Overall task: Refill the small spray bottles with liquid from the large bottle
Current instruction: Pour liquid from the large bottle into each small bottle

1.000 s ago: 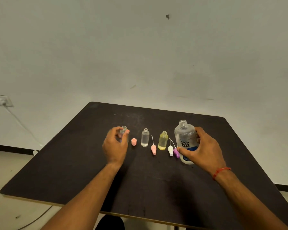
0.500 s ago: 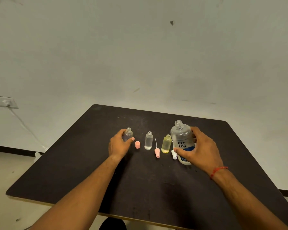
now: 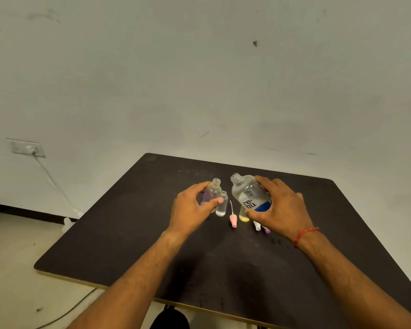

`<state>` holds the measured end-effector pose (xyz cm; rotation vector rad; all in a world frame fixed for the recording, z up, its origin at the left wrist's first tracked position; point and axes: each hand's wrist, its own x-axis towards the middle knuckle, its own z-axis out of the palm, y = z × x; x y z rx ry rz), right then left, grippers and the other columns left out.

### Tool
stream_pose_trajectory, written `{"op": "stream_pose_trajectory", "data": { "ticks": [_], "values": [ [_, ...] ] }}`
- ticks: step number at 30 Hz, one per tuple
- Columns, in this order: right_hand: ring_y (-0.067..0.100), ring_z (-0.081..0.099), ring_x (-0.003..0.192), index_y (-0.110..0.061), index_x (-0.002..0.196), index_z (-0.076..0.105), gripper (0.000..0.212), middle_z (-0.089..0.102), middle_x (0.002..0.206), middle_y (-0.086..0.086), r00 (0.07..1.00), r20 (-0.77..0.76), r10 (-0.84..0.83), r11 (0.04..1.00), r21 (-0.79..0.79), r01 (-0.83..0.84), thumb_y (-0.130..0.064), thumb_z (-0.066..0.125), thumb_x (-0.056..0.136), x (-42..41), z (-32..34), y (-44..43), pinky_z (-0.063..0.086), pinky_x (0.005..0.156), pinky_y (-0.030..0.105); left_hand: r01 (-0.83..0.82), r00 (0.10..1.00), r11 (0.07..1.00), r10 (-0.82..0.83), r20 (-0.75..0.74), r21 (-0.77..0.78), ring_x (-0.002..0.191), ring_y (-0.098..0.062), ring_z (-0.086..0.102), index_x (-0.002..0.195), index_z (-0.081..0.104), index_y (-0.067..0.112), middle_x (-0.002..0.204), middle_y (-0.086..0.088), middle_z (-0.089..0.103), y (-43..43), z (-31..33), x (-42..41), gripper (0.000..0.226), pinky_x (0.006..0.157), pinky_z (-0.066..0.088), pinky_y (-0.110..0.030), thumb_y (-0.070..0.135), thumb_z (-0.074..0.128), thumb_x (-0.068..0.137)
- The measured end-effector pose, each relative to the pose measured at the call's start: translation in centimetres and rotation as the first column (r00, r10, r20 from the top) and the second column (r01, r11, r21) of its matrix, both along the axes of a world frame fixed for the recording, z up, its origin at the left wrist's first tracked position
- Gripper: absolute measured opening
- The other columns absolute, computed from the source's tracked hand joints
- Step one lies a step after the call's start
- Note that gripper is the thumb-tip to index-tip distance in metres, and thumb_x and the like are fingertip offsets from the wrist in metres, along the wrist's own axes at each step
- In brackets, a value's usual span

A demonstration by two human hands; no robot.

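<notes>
From the head camera, the two hands are apart over the dark table (image 3: 128, 233), each closed round a bottle. The left hand (image 3: 192, 210) grips a small clear bottle (image 3: 211, 193) between thumb and fingers, its neck uncapped. The right hand (image 3: 279, 207) wraps round the large bottle (image 3: 247, 194), which leans with its open neck toward the left hand. Just beside the left thumb a second small clear bottle (image 3: 221, 206) stands on the table. Between the hands lies a pink spray cap (image 3: 233, 219) with its tube. A yellow bottle (image 3: 243, 216) peeks out under the large one. A white cap (image 3: 257, 225) and a purple cap (image 3: 267, 231) sit just below the right thumb. A red thread (image 3: 305, 235) circles the right wrist.
</notes>
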<state>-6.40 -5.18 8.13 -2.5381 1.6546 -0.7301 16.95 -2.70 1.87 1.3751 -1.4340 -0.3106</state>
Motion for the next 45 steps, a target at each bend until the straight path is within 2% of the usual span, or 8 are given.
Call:
{"op": "stream_pose_trajectory", "data": {
  "ticks": [6,9,19,24,30,33,38,45],
  "values": [
    [0.012,0.049,0.109,-0.043,0.143,0.033,0.083,0.050,0.116,-0.009,0.992,-0.125,-0.016,1.000,-0.023,0.013,-0.062,0.070,0.071,0.5,0.7,0.2,0.040,0.093,0.039,0.045,0.999,0.999,-0.045,0.010,0.008,0.101,0.006,0.063,0.115,0.069,0.041,0.101,0.030,0.068,1.1,0.4,-0.6,0.044,0.086,0.056,-0.029,0.055,0.078,0.075],
    [0.013,0.047,0.108,-0.044,0.141,0.034,0.081,0.049,0.114,-0.008,0.988,-0.151,-0.016,0.999,-0.041,0.010,-0.058,0.070,0.071,0.6,1.0,0.3,0.038,0.090,0.038,0.060,0.998,0.998,-0.060,0.027,0.020,0.100,0.009,0.062,0.115,0.068,0.042,0.102,0.030,0.067,1.5,0.6,-0.7,0.043,0.086,0.055,-0.027,0.056,0.077,0.075],
    [0.014,0.044,0.110,-0.045,0.143,0.032,0.079,0.046,0.113,-0.006,0.962,-0.270,-0.033,0.995,-0.102,0.005,-0.060,0.068,0.074,0.8,2.4,0.5,0.035,0.091,0.039,0.039,0.995,0.997,-0.044,0.089,0.061,0.105,0.000,0.062,0.126,0.066,0.034,0.118,0.016,0.069,2.3,0.9,-0.4,0.054,0.093,0.054,-0.027,0.054,0.078,0.078],
    [0.017,0.043,0.115,-0.047,0.143,0.032,0.079,0.046,0.119,-0.005,0.951,-0.308,-0.036,0.991,-0.136,-0.007,-0.058,0.069,0.074,0.9,3.1,0.5,0.034,0.095,0.042,0.039,0.994,0.997,-0.046,0.097,0.066,0.104,-0.001,0.062,0.126,0.066,0.033,0.117,0.016,0.070,2.5,1.1,-0.4,0.053,0.092,0.054,-0.027,0.053,0.078,0.078],
    [0.016,0.044,0.113,-0.046,0.142,0.034,0.078,0.046,0.117,-0.005,0.946,-0.322,-0.039,0.984,-0.177,-0.020,-0.056,0.070,0.074,0.8,3.5,0.3,0.033,0.090,0.041,0.046,0.995,0.996,-0.053,0.085,0.076,0.104,-0.001,0.062,0.126,0.067,0.032,0.118,0.015,0.070,2.6,1.2,-0.5,0.053,0.091,0.053,-0.024,0.053,0.078,0.078],
    [0.017,0.042,0.115,-0.046,0.143,0.032,0.078,0.045,0.120,-0.005,0.938,-0.345,-0.044,0.982,-0.186,-0.023,-0.055,0.070,0.075,0.8,3.7,0.4,0.032,0.092,0.041,0.048,0.996,0.996,-0.053,0.074,0.075,0.101,0.002,0.060,0.123,0.068,0.032,0.117,0.015,0.070,2.8,1.4,-0.7,0.050,0.088,0.049,-0.018,0.050,0.080,0.078],
    [0.018,0.041,0.118,-0.046,0.143,0.032,0.078,0.044,0.122,-0.003,0.924,-0.377,-0.065,0.977,-0.212,-0.017,-0.052,0.071,0.076,0.9,4.2,0.4,0.032,0.093,0.041,0.052,0.997,0.996,-0.056,0.053,0.071,0.101,0.001,0.063,0.118,0.070,0.035,0.104,0.027,0.065,2.8,1.4,-0.9,0.045,0.092,0.055,-0.030,0.048,0.081,0.077],
    [0.019,0.040,0.117,-0.046,0.142,0.034,0.075,0.043,0.122,-0.003,0.916,-0.394,-0.071,0.972,-0.234,-0.025,-0.043,0.070,0.076,0.8,4.6,0.5,0.031,0.091,0.042,0.041,0.997,0.997,-0.046,0.062,0.071,0.092,0.011,0.058,0.119,0.071,0.032,0.097,0.033,0.059,2.7,1.7,-1.1,0.046,0.092,0.056,-0.030,0.047,0.082,0.077]
  ]
}}
